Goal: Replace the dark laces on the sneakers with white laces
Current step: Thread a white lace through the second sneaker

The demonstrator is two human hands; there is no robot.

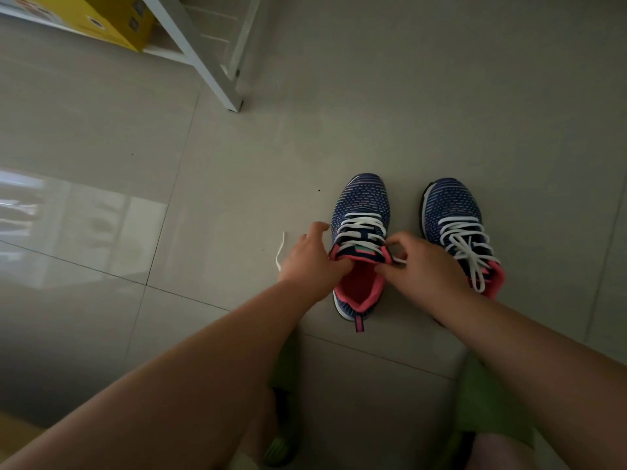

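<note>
A grey tiled floor [203, 198] is seen from above. Nearest, the left hand [310, 262] grips the left sneaker [359, 245] collar; the right hand [419, 262] pinches its white lace [363, 220]. Beyond, the laced right sneaker [458, 228] stands beside it. Uneven pulling could likely leave lace ends mismatched.

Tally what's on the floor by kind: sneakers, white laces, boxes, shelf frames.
Sneakers: 2, left sneaker and right sneaker
White laces: 2, one in the left sneaker, one in the right
Yellow box: 1
White shelf frame: 1
Total: 6
</note>
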